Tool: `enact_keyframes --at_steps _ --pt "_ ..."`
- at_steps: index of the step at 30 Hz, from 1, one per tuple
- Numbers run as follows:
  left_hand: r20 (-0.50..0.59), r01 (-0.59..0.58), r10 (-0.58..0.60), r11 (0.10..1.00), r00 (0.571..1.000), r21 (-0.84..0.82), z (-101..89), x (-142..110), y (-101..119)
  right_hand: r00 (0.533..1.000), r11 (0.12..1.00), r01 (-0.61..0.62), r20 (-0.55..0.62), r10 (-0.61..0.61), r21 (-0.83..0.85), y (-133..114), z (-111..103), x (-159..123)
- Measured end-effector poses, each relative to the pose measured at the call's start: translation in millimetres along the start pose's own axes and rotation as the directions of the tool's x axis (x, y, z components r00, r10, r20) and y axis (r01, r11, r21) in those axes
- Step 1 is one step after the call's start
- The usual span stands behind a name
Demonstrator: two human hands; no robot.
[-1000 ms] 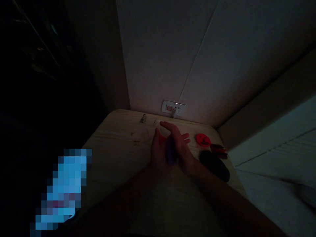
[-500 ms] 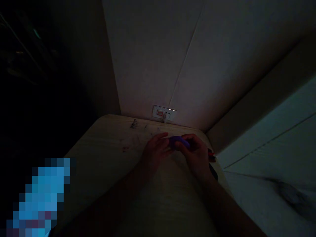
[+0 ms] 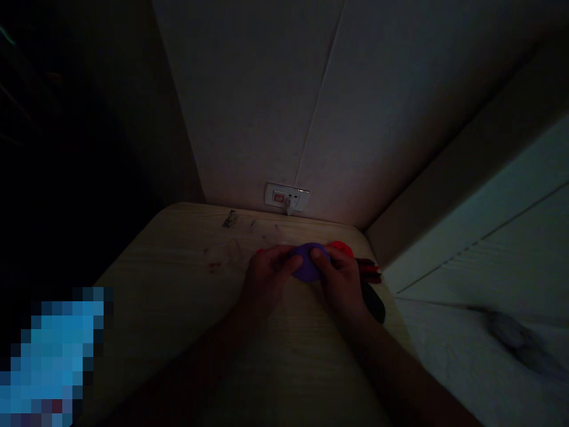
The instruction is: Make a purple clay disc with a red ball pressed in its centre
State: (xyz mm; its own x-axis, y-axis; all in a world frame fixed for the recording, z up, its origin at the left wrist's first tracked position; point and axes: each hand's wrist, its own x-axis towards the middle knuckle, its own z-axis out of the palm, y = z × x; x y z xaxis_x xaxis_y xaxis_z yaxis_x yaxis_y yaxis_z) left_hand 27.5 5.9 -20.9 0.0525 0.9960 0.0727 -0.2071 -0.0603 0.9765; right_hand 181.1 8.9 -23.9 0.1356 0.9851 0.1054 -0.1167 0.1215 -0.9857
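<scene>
Between my hands, over the wooden table, is a flat, rounded purple piece (image 3: 307, 268), maybe soft; its exact kind is too dark to tell. My left hand (image 3: 265, 276) pinches its left edge, thumb on the near face. On the other edge, my right hand (image 3: 342, 284) is closed with its thumb pressed on top. A bright red thing (image 3: 341, 247) shows just behind my right hand and is partly hidden by it. Both hands' other fingers are curled behind the purple piece.
The pale wooden tabletop (image 3: 178, 255) bears dark smudges. Right of my right hand lie a red and black thing (image 3: 368, 271) and a dark object (image 3: 373, 302). A wall socket (image 3: 287, 197) with a plug is behind the table. A blurred blue patch (image 3: 57, 350) is lower left.
My left hand has gone from loosely spread fingers to gripping the purple piece, which now faces me more broadly. The red thing behind my right hand has come into sight.
</scene>
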Motion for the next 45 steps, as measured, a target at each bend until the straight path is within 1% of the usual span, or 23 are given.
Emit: enact_keyframes --at_steps 3,6,8,9,11,15,17,18,21,23,25,27,29,30,34,37,39,42,45 --pt "-0.027 -0.1 0.105 0.983 0.994 0.157 2.9 -6 -2 0.999 0.997 0.045 -0.009 -0.045 -0.057 -2 3 -4" --pt "0.004 -0.173 0.183 0.92 0.983 0.352 3.7 -12 -2 0.992 0.976 0.116 0.074 -0.104 -0.184 -7 4 -8" --pt "0.051 -0.21 0.208 0.883 0.977 0.419 3.8 -15 -1 0.988 0.953 0.123 0.128 -0.091 -0.275 -8 4 -9" --pt "0.065 -0.223 0.216 0.879 0.974 0.422 4.0 -15 0 0.988 0.943 0.115 0.136 -0.075 -0.314 -7 4 -9" --pt "0.078 -0.222 0.208 0.902 0.975 0.37 5.0 -17 0 0.993 0.938 0.089 0.107 -0.056 -0.336 -4 3 -10" --pt "0.107 -0.122 0.101 0.97 0.989 0.21 7.4 -18 0 0.999 0.982 -0.029 -0.018 0.026 -0.188 2 4 -9" --pt "0.107 -0.104 0.082 0.969 0.991 0.225 7.3 -16 -1 0.998 0.985 -0.051 -0.049 0.043 -0.166 2 4 -8" --pt "0.096 -0.118 0.096 0.96 0.991 0.254 6.7 -15 -2 0.999 0.983 -0.025 -0.05 0.016 -0.182 2 4 -7" --pt "0.033 -0.181 0.179 0.941 0.983 0.286 4.0 -11 -5 0.989 0.962 0.149 0.024 -0.147 -0.229 -3 0 -4" --pt "-0.034 -0.176 0.188 0.958 0.982 0.227 2.1 -8 -6 0.972 0.947 0.234 0.076 -0.222 -0.22 -7 -5 -3" --pt "-0.115 -0.134 0.151 0.98 0.982 0.145 0.7 -5 -5 0.966 0.946 0.251 0.121 -0.23 -0.206 -10 -9 -3" --pt "-0.15 -0.096 0.109 0.991 0.983 0.088 -0.1 -4 -3 0.96 0.95 0.236 0.198 -0.196 -0.204 -13 -11 -5" --pt "-0.132 -0.08 0.089 0.995 0.987 0.067 -0.3 -3 0 0.949 0.95 0.228 0.267 -0.168 -0.214 -14 -11 -8" --pt "-0.112 -0.083 0.09 0.994 0.99 0.066 -0.1 -4 1 0.945 0.947 0.233 0.28 -0.166 -0.223 -15 -10 -10" --pt "-0.048 -0.113 0.118 0.988 0.992 0.106 2.0 -7 3 0.946 0.924 0.271 0.25 -0.205 -0.268 -15 -6 -15" --pt "-0.02 -0.123 0.13 0.972 0.991 0.199 3.7 -10 3 0.942 0.909 0.29 0.255 -0.216 -0.3 -15 -5 -17" --pt "0.001 -0.116 0.119 0.968 0.993 0.223 4.2 -10 4 0.936 0.896 0.308 0.273 -0.224 -0.319 -16 -6 -18" --pt "0.04 -0.09 0.084 0.978 0.996 0.186 4.0 -9 5 0.916 0.875 0.348 0.319 -0.242 -0.336 -18 -8 -17" --pt "0.059 -0.065 0.057 0.988 0.997 0.142 3.1 -7 5 0.906 0.882 0.359 0.341 -0.251 -0.306 -20 -9 -16"
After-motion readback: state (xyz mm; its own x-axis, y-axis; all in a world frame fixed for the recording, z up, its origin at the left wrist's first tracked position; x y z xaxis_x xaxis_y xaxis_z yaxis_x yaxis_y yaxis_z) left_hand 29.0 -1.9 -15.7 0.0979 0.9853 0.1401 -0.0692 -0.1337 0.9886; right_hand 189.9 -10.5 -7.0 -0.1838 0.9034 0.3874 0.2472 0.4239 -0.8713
